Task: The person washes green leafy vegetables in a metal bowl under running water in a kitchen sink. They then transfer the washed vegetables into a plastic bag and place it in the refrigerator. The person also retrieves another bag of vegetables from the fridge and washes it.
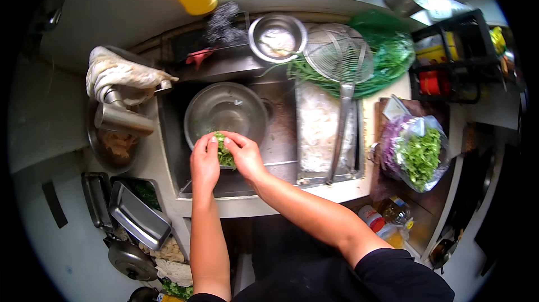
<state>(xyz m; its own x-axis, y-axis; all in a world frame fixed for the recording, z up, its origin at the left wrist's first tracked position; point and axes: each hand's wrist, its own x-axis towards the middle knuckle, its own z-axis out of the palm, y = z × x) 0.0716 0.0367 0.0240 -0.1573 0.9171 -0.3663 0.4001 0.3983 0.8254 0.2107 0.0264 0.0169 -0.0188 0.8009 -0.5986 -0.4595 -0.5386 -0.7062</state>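
Observation:
Chopped leafy greens (225,154) are pressed in a bunch between both my hands, over the near rim of a round metal basin (227,100). My left hand (205,159) grips the bunch from its left side, thumb on top. My right hand (244,152) closes on it from the right, fingertips meeting the left hand's at the far end. The basin stands in a stainless steel sink (280,129) and looks nearly bare inside, with a few green bits on its wall. Its near part is hidden by my hands.
Right of the basin, a long-handled wire skimmer (339,55) lies across a metal tray of pale food (318,129) and a green bag of long green stalks (389,66). Farther right is a bag of cut greens (423,154). A steel bowl (278,37) sits behind; metal pans (141,213) stand lower left.

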